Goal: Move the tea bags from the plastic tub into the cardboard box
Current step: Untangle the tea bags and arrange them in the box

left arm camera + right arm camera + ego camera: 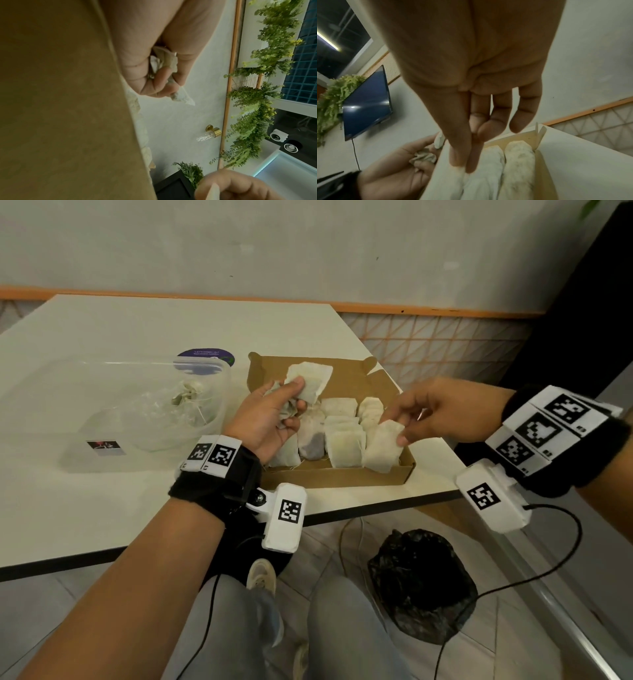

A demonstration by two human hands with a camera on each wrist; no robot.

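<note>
An open cardboard box (390,470) near the table's front right corner holds several pale tea bags (337,419) standing in rows. My left hand (274,419) hovers over the box's left side and grips a bunch of tea bags (310,381), seen crumpled between the fingers in the left wrist view (164,63). My right hand (411,422) pinches the top edge of one tea bag (382,450) at the box's front right; thumb and forefinger meet on it (462,171). The clear plastic tub (144,405) sits to the left with a few bags (188,395) inside.
The white table (102,508) ends just in front of the box. A purple round lid or sticker (205,357) lies behind the tub. Below the edge are my knees, a black bag (421,583) on the floor, and a cable (513,580).
</note>
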